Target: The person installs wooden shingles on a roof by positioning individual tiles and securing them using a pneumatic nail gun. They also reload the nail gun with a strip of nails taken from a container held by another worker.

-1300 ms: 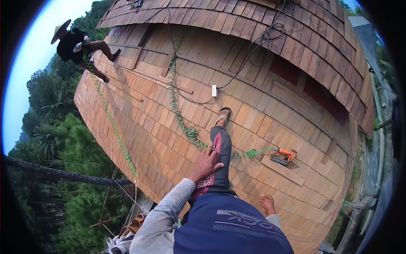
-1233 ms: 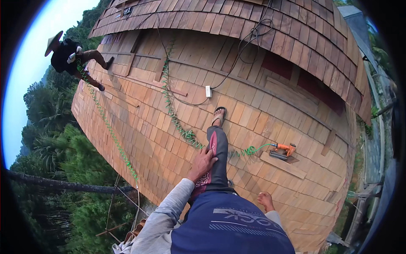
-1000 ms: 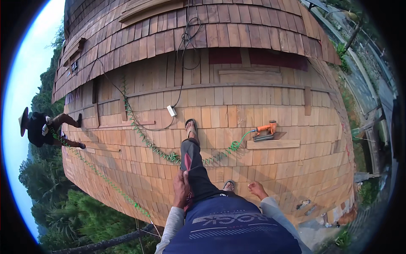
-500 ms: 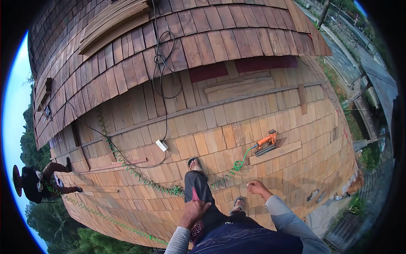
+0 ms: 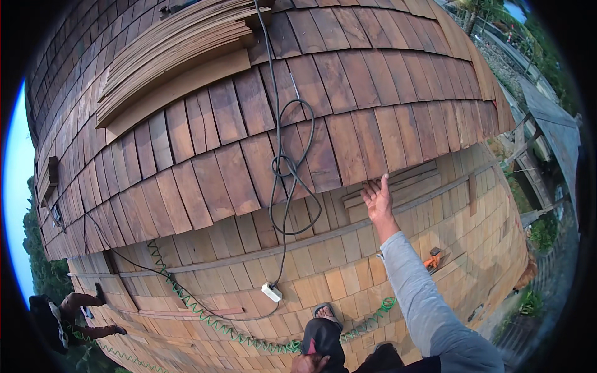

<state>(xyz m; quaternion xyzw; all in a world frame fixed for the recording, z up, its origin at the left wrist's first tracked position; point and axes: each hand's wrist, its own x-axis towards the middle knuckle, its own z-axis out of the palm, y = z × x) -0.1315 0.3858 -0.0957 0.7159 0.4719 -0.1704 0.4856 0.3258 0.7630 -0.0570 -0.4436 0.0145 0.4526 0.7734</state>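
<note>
Standing far left of the right hand [image 5: 378, 199]: a person in dark clothes [image 5: 48, 323].
Green coiled hose [image 5: 236, 339]: below-left of that hand.
Black looped cable [image 5: 283, 165]: left of it.
Left hand [image 5: 308, 363]: down on the dark-grey trouser leg [image 5: 326, 339]; clutching cloth or not, can't tell!
Right hand: unclenched, up at the overhanging edge of the reddish-brown wooden shingles [image 5: 370, 146], contact unclear.
Orange nail gun [image 5: 433, 257]: below-right of that hand.

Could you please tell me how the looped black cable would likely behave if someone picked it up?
The black cable is probably floppy, given its loose loops. It may snag on itself where strands cross. Lifting it might tug the white box it appears to join.
</note>
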